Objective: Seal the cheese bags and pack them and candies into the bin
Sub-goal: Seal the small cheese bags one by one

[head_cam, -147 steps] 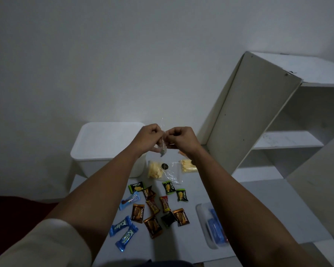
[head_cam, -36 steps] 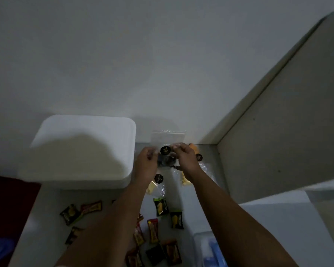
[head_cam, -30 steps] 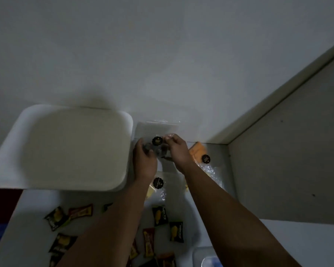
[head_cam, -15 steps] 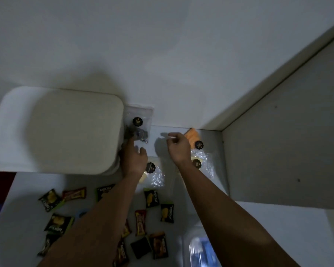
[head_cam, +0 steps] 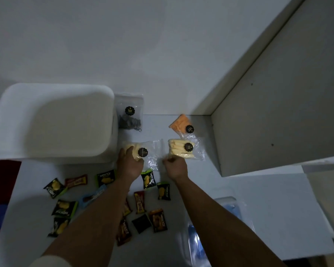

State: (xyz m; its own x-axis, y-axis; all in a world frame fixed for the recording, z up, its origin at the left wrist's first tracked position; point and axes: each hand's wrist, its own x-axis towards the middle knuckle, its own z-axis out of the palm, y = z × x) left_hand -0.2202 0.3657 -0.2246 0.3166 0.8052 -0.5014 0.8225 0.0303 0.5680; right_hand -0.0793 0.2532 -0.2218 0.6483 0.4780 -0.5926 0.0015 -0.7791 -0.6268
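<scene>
A white bin [head_cam: 52, 122] stands at the left on the white table. A clear bag with grey contents [head_cam: 130, 114] leans on the wall beside it. An orange cheese bag [head_cam: 179, 124] and a bag of yellow cheese sticks [head_cam: 178, 151] lie to the right. My left hand [head_cam: 129, 164] grips the filled end of a pale yellow cheese bag [head_cam: 141, 151] by the bin. My right hand [head_cam: 175, 166] is curled and blurred at that bag's clear end, just below the stick bag. Several wrapped candies [head_cam: 148, 180] lie scattered around my forearms.
A white shelf panel [head_cam: 278, 112] rises at the right, close to the cheese bags. A clear plastic box with blue contents [head_cam: 220, 228] sits near my right forearm. Dark red cloth [head_cam: 0, 180] shows past the table's left edge.
Both hands let go of the grey-filled bag, which now leans on the wall beside the bin. They came down toward me to the pale yellow cheese bag.
</scene>
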